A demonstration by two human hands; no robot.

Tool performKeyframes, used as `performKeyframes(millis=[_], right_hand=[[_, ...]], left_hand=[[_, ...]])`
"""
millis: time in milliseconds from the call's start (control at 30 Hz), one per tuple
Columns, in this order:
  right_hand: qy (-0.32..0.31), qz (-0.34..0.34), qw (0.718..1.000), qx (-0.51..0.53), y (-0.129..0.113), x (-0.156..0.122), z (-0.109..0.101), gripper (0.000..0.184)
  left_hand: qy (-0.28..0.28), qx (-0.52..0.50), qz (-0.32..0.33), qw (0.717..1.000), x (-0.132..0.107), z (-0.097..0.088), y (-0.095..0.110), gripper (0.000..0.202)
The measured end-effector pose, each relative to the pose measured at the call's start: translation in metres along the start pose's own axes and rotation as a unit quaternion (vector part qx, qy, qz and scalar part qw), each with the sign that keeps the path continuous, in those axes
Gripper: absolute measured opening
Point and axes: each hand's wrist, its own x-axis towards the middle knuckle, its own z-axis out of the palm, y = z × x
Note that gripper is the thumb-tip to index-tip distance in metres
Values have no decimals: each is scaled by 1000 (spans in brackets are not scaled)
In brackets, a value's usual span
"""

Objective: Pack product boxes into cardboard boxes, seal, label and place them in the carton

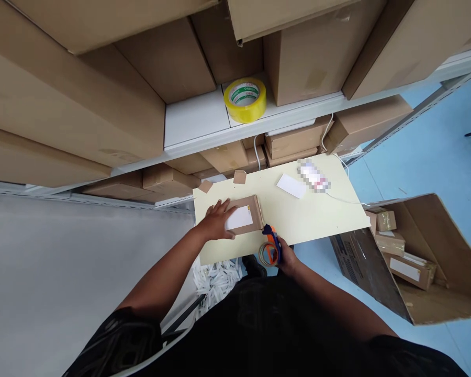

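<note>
A small brown cardboard box [256, 223] with a white label [240, 218] lies on the pale tabletop. My left hand [216, 222] rests over the box's left end, its fingers spread and stretched out. At the near right corner of the box is a blue and orange tape dispenser [273, 243], with my right hand [287, 257] closed around its handle. The dispenser's head is beside the box's right end; whether they touch I cannot tell. A roll of tape [264, 254] sits in the dispenser.
The table [322, 217] also bears a white card [291, 186], a blurred-out item [314, 176] and two cardboard scraps [239, 177]. A yellow tape roll [245, 100] is on the shelf above, among large boxes. An open carton [371, 277] with several parcels stands at right.
</note>
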Motion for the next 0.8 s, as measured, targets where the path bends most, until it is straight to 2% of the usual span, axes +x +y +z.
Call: performKeyframes(millis=[100, 200, 267, 367, 467, 533, 633, 733, 800], right_hand=[[27, 19, 999, 24, -14, 1, 20, 52], [35, 24, 999, 15, -45, 9, 45, 55], [55, 20, 998, -16, -72, 16, 59, 57], [65, 1, 995, -79, -107, 29, 75, 54], [48, -5, 990, -131, -126, 42, 85, 50], [41, -5, 988, -152, -132, 48, 90, 50], [40, -12, 986, -163, -133, 49, 88, 49], [62, -20, 985, -160, -121, 36, 69, 48], [64, -16, 988, -141, -99, 22, 48, 48]], left_hand=[[-4, 4, -66, 998, -19, 19, -7, 119], [15, -1, -141, 990, -33, 32, 11, 119], [18, -4, -156, 988, -41, 39, 24, 124], [49, 26, -83, 995, -50, 50, 35, 128], [82, 60, 6, 995, -47, 61, 39, 118], [94, 60, 15, 994, -40, 68, 40, 108], [109, 50, -8, 993, -31, 74, 42, 100], [116, 38, -21, 992, -28, 77, 46, 98], [124, 32, -34, 991, -26, 79, 49, 98]])
